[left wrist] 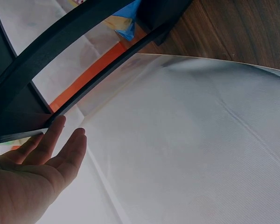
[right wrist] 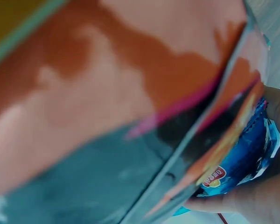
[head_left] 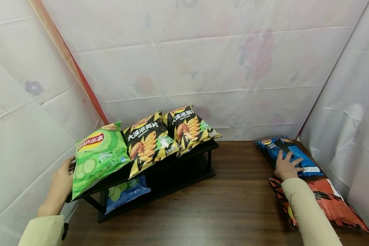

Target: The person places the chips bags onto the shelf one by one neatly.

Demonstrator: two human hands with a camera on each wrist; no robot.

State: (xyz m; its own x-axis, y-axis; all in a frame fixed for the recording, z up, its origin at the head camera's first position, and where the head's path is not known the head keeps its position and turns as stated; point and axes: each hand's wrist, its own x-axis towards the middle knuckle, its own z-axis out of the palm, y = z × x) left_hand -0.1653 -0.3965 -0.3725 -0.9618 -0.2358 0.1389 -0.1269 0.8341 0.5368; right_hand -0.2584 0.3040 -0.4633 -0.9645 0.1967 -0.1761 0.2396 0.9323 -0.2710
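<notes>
My left hand (head_left: 59, 182) is at the left end of the black two-tier shelf (head_left: 178, 184), beside a green chip bag (head_left: 99, 153) on its top. In the left wrist view the left hand's fingers (left wrist: 67, 151) are extended, with fingertips at the frame's edge (left wrist: 107, 70). On the right, my right hand (head_left: 286, 168) rests with spread fingers on a blue chip bag (head_left: 305, 160). Part of that blue bag (right wrist: 242, 154) shows between the digits of the right hand (right wrist: 256, 186) in the right wrist view. A red chip bag (head_left: 335, 205) lies nearer, partly under the right forearm.
Two black-and-yellow chip bags (head_left: 149, 141) (head_left: 192, 128) lie on the shelf top, right of the green one. A blue bag with cucumber slices (head_left: 127, 193) sits on the lower tier. White printed cloth (head_left: 203, 68) hangs behind the brown wooden table (head_left: 233, 194).
</notes>
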